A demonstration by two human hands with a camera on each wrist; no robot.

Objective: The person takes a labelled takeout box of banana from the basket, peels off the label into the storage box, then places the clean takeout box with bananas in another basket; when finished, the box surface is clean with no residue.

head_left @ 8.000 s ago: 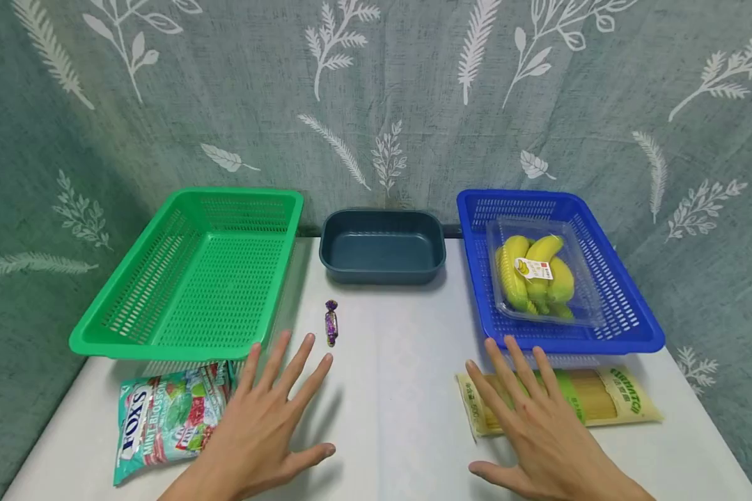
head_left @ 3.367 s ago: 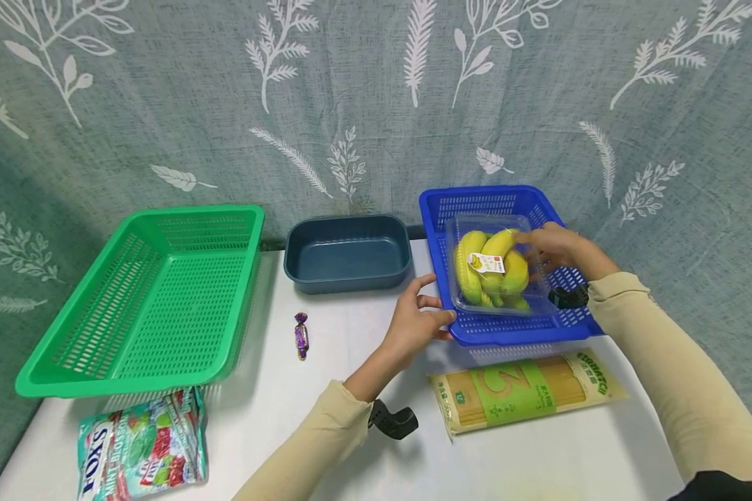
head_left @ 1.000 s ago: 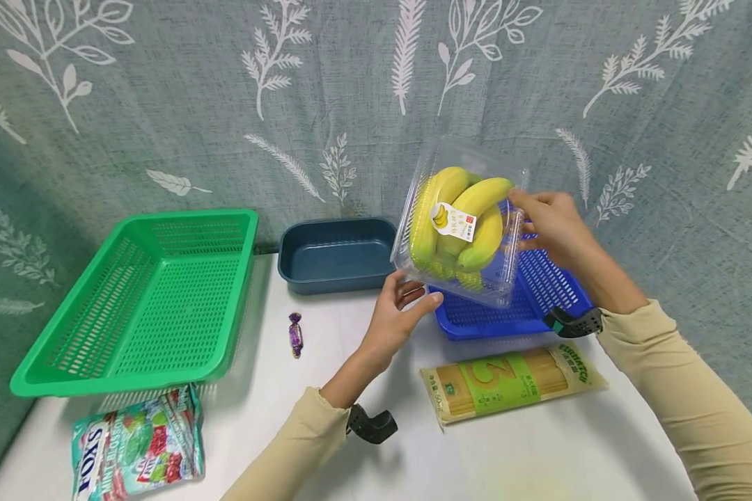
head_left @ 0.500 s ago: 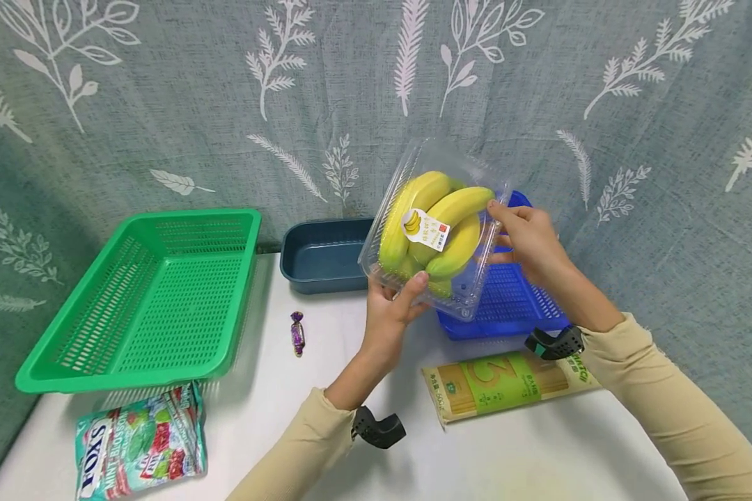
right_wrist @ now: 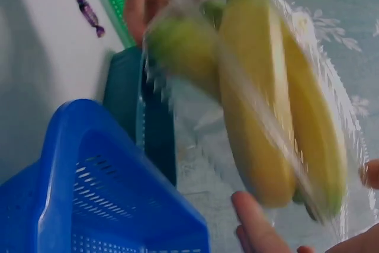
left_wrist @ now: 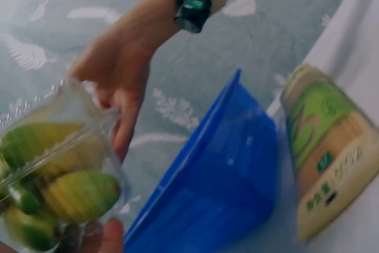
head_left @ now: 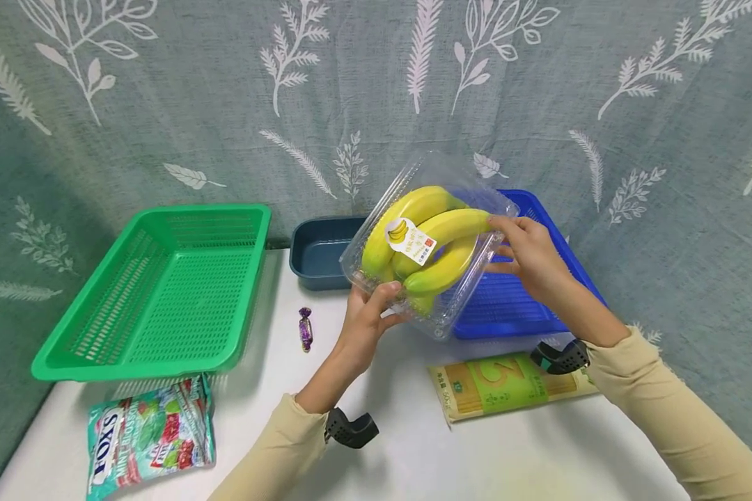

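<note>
Banana pack (head_left: 427, 245) tilted between left hand (head_left: 362, 321) and right hand (head_left: 529, 255); both hands gripping edges.

There are two hands (head_left: 362, 323) (head_left: 533, 252), two baskets (head_left: 182, 306) (head_left: 514, 306), one tub (head_left: 322, 261), one candy (head_left: 306, 329), one banana box (head_left: 429, 243) and two bags (head_left: 150, 438) (head_left: 498, 386).

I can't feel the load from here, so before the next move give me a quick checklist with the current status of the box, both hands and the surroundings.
1. Left hand gripping the banana box: ok, thumb over its lower edge.
2. Right hand gripping the box: ok, at its right edge.
3. Bananas inside the box: ok.
4. Box apart from the blue basket: ok, a gap shows in the right wrist view.
5. Box level: not ok, tilted.
6. Box latched all round: cannot tell, hands and clear plastic obscure the edges.
</note>
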